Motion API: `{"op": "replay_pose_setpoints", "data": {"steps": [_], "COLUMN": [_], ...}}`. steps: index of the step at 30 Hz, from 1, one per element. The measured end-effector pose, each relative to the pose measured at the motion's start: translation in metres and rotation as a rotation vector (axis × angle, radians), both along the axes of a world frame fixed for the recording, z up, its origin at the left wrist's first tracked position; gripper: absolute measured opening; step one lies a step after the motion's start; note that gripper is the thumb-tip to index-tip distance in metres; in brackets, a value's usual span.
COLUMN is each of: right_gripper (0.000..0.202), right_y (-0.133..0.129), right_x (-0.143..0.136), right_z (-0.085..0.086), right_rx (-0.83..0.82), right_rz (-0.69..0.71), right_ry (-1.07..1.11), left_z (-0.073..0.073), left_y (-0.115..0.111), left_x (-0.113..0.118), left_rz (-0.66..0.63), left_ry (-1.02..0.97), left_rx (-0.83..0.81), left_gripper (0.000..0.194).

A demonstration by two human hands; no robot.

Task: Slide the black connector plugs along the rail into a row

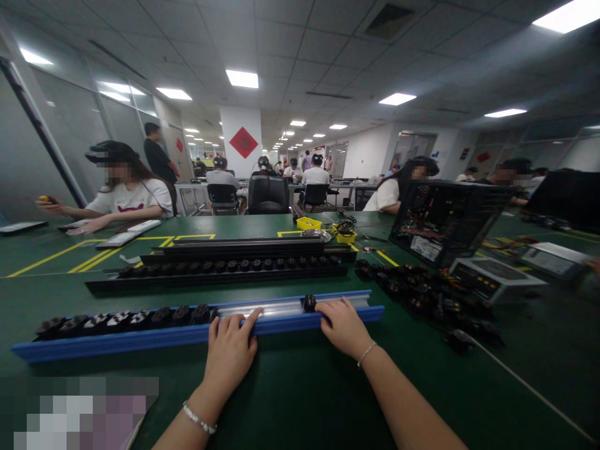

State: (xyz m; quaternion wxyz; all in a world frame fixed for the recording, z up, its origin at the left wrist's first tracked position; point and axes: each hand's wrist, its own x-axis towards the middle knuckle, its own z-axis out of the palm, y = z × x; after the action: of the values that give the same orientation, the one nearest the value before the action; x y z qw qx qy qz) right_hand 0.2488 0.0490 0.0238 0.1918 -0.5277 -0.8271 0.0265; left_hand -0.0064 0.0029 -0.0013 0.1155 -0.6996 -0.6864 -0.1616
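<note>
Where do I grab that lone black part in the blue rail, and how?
Probably pinch the lone black part by its top, from above, with the right hand: it seems to poke above the blue rail, with open channel on its left.

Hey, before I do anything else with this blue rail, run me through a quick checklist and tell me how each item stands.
1. Blue rail lying on the table: ok.
2. Left hand on the rail: ok.
3. Right hand at the lone black piece: ok.
4. Lone piece touching the row of pieces: not ok, bare channel lies between.
5. Lone piece fully seated: cannot tell.
6. Loose pile off the rail: ok, to its right.
</note>
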Motion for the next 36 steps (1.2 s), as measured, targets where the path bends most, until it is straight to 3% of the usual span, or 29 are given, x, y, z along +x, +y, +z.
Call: {"op": "replay_pose_setpoints", "data": {"steps": [10,17,21,26,31,36], "right_gripper": [0.023,0.018,0.018,0.045,0.033,0.035], "right_y": [0.006,0.007,0.008,0.010,0.011,0.013], "right_x": [0.014,0.013,-0.001,-0.029,-0.037,-0.032], "right_z": [0.002,-0.005,-0.013,-0.015,-0.010,-0.012], "right_rx": [0.047,0.108,0.174,0.162,0.068,0.052], "right_rz": [0.020,0.003,-0.098,-0.313,-0.347,-0.368], "right_ry": [0.044,0.099,0.201,0.282,0.258,0.268], "left_z": [0.000,0.000,-0.001,-0.002,-0.003,-0.003], "left_y": [0.000,-0.001,0.000,0.001,0.001,0.001], "left_x": [-0.001,-0.001,0.000,0.000,-0.001,-0.001], "left_rz": [-0.017,-0.026,-0.022,-0.021,-0.019,-0.024], "left_ry": [0.013,-0.012,-0.011,-0.019,-0.033,-0.026], "left_rx": [0.030,0.038,0.053,0.074,0.063,0.065], "left_gripper": [0.053,0.052,0.050,0.051,0.052,0.051]}}
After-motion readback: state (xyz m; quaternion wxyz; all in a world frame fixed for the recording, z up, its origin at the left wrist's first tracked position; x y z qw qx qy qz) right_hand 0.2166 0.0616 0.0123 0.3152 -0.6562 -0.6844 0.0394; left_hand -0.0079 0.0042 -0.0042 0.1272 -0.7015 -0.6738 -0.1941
